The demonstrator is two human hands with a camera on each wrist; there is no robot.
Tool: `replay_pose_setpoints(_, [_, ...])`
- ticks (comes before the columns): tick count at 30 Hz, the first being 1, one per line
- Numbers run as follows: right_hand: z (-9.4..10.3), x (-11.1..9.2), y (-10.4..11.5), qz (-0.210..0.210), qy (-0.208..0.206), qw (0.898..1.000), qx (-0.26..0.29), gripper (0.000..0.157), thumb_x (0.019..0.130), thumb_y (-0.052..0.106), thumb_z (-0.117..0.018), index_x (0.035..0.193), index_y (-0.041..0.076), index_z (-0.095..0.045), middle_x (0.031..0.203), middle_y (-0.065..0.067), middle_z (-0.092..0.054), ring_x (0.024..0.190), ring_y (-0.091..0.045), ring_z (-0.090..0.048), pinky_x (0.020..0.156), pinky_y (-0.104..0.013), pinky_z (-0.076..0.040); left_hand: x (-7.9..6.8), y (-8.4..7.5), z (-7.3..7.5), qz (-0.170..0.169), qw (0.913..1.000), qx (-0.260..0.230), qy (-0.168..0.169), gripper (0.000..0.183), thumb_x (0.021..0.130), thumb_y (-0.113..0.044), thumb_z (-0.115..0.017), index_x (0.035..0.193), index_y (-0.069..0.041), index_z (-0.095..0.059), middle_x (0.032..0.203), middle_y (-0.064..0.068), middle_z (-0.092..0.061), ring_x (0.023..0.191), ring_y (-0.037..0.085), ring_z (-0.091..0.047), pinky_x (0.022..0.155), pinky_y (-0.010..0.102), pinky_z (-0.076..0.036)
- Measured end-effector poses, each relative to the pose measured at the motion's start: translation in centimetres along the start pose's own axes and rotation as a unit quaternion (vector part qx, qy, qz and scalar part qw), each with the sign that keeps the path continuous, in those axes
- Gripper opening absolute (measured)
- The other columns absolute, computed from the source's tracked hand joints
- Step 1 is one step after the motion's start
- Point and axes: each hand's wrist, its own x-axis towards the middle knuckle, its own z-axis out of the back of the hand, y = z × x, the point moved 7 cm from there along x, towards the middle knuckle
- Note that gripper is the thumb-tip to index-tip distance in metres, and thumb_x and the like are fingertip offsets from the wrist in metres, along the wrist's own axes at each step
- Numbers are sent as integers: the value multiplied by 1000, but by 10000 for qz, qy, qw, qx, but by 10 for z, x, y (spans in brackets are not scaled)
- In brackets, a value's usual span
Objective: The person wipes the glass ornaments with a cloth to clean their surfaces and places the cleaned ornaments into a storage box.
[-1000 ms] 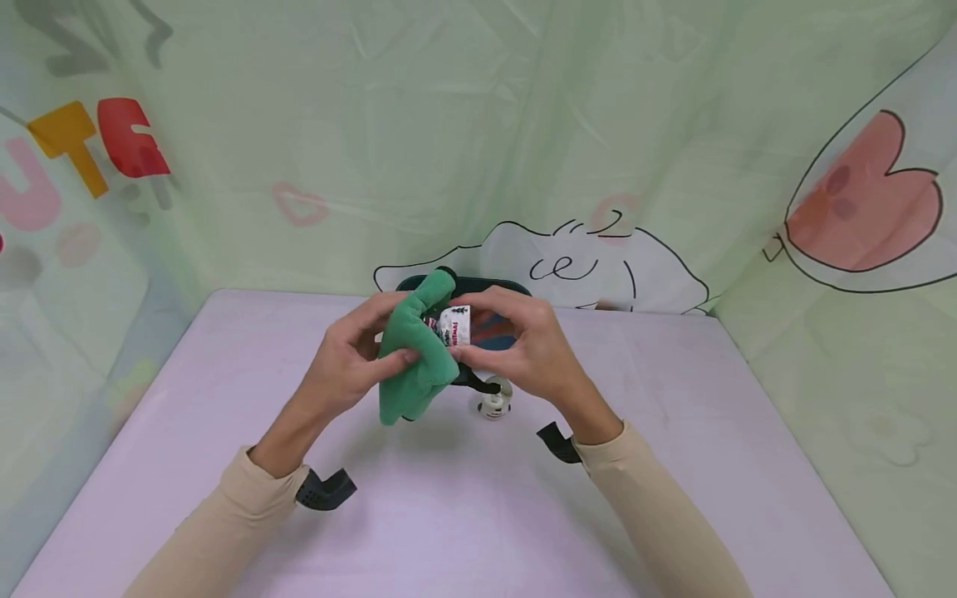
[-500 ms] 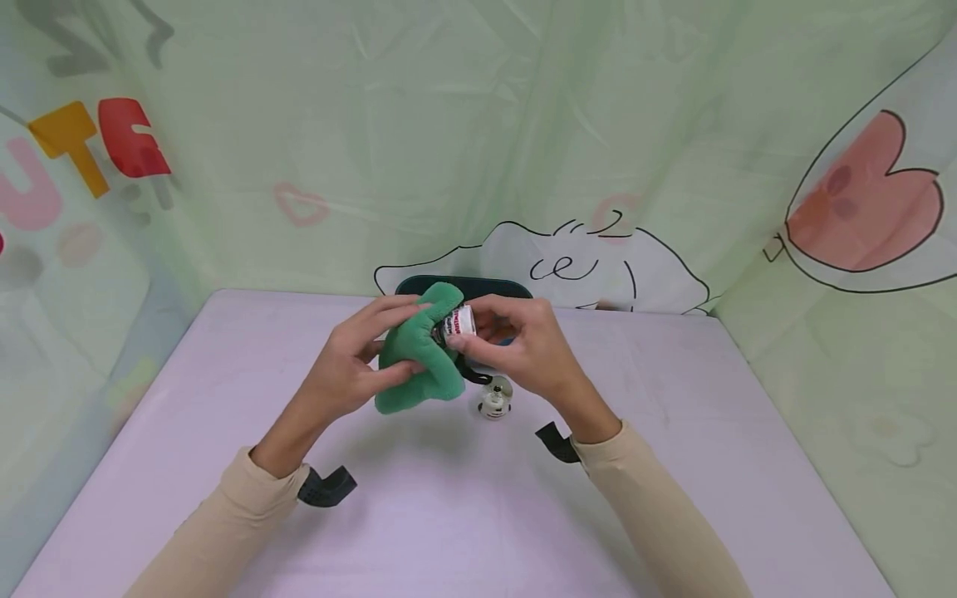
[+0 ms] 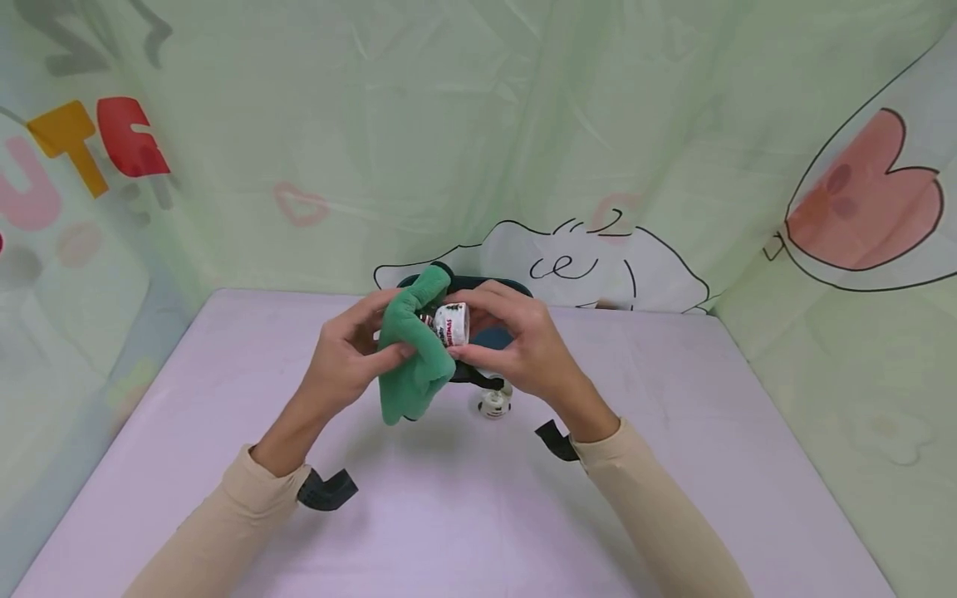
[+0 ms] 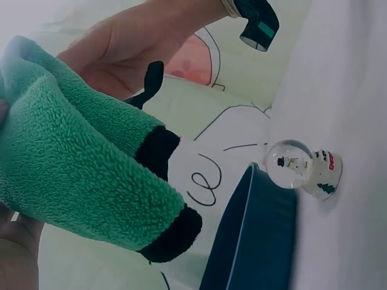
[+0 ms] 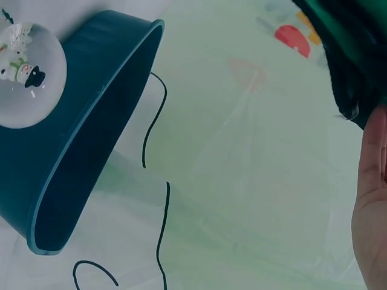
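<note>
In the head view my left hand (image 3: 344, 345) grips a fluffy green cloth (image 3: 411, 357) with black edging, thumb on its near side. The cloth wraps the left part of a small snow globe, whose white base (image 3: 452, 325) with red lettering and dark trees pokes out on the right. My right hand (image 3: 512, 332) holds that base between thumb and fingers. Cloth hides the globe's ball. The left wrist view shows the cloth (image 4: 91, 163) close up, its folds hanging above the table. Beneath the hands, a second snow globe (image 3: 494, 405) with a snowman inside stands upright.
A dark blue oval bin (image 4: 266, 235) stands behind the hands, right beside the standing snow globe (image 4: 302, 169). A pale lilac cloth covers the table (image 3: 463, 515). Printed light green curtains (image 3: 449, 124) enclose the back and sides.
The cloth bunched lower and tilted half a second ago, then rose again, its black-edged top corner back in sight. The held base swung right and back with the fingers. The standing snow globe stayed put.
</note>
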Motion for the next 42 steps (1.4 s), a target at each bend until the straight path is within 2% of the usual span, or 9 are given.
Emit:
replay_pose_setpoints(4, [0, 1, 3, 279, -3, 9993, -241, 52, 77, 0, -87, 125, 2, -68, 111, -8, -66, 92, -15, -67, 83, -29, -59, 0, 4, 3, 327, 9991, -208, -161, 57, 87, 10, -71, 142, 3, -54, 128, -1, -65, 101, 17, -69, 77, 28, -61])
replay_pose_setpoints(9, [0, 3, 7, 580, 20, 9971, -487, 51, 78, 5, -88, 125, 4, -69, 117, -9, -65, 101, -17, -65, 87, -31, -57, 0, 8, 5, 730, 9965, -321, -251, 58, 89, 8, -70, 144, 2, -52, 135, 0, -62, 111, 22, -66, 83, 28, -59])
replay_pose_setpoints(15, [-1, 4, 9, 843, 29, 9941, -684, 48, 79, -1, -85, 123, 4, -69, 123, -10, -64, 116, -24, -62, 98, -30, -53, 0, 11, 7, 1009, 9940, -332, -272, 57, 90, 6, -69, 145, 0, -53, 138, 4, -60, 114, 27, -64, 86, 28, -58])
replay_pose_setpoints(22, [-1, 3, 10, 1004, 4, 9923, -732, 45, 80, -2, -84, 122, 3, -68, 123, -11, -65, 118, -25, -62, 99, -32, -53, -1, 13, 6, 1245, 9915, -346, -182, 57, 92, 2, -69, 146, -3, -53, 140, 4, -58, 118, 28, -62, 89, 29, -57])
replay_pose_setpoints(28, [-1, 1, 8, 874, -16, 9935, -734, 46, 78, 1, -86, 122, 4, -70, 118, -9, -66, 106, -19, -65, 92, -31, -55, -1, 11, 3, 1074, 9940, -204, 85, 56, 92, -1, -72, 145, -2, -53, 136, 3, -60, 116, 24, -65, 86, 31, -59])
replay_pose_setpoints(35, [1, 0, 4, 473, -13, 9984, -301, 47, 76, 4, -87, 120, 1, -70, 104, -7, -67, 87, -14, -67, 79, -28, -60, -1, 4, 0, 567, 9975, -155, 384, 51, 92, -1, -73, 140, 3, -54, 126, 4, -63, 102, 22, -67, 84, 34, -61])
replay_pose_setpoints(42, [2, 2, 2, 235, -52, 9994, -244, 38, 79, 14, -86, 113, 3, -73, 90, 1, -68, 78, -9, -66, 71, -27, -60, -1, -6, -4, 74, 9983, -64, 576, 54, 90, 3, -74, 140, 3, -54, 136, 3, -60, 119, 24, -58, 89, 37, -60])
